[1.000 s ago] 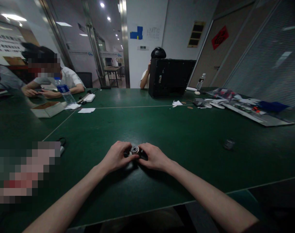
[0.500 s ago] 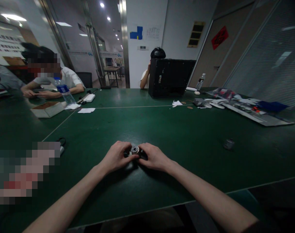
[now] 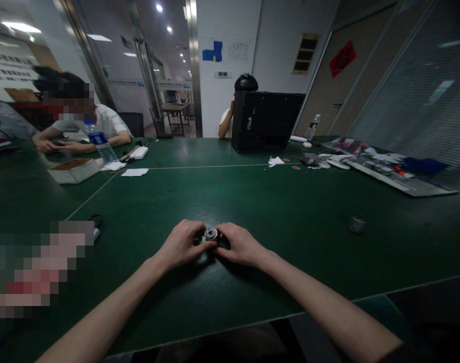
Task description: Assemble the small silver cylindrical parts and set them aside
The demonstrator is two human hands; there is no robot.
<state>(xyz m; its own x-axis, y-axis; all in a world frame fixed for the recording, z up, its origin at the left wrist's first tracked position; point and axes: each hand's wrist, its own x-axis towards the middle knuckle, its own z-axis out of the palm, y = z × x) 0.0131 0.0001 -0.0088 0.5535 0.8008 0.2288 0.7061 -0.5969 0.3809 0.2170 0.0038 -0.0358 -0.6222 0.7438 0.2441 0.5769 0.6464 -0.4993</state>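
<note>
We sit at a long green surface [image 3: 286, 201] in a dim office, with small ceiling lights [image 3: 159, 7] shining overhead. Ahead of us rises a white wall [image 3: 230, 30] bearing a blue paper sign [image 3: 210, 55]. To its left, metal-framed glass partitions [image 3: 148, 75] stand beside a black office chair [image 3: 131, 123], with a further table [image 3: 173, 107] beyond. On our right we see a beige door [image 3: 316, 85] with a red diamond-shaped sign [image 3: 343, 58], then slatted blinds [image 3: 411, 85].
</note>
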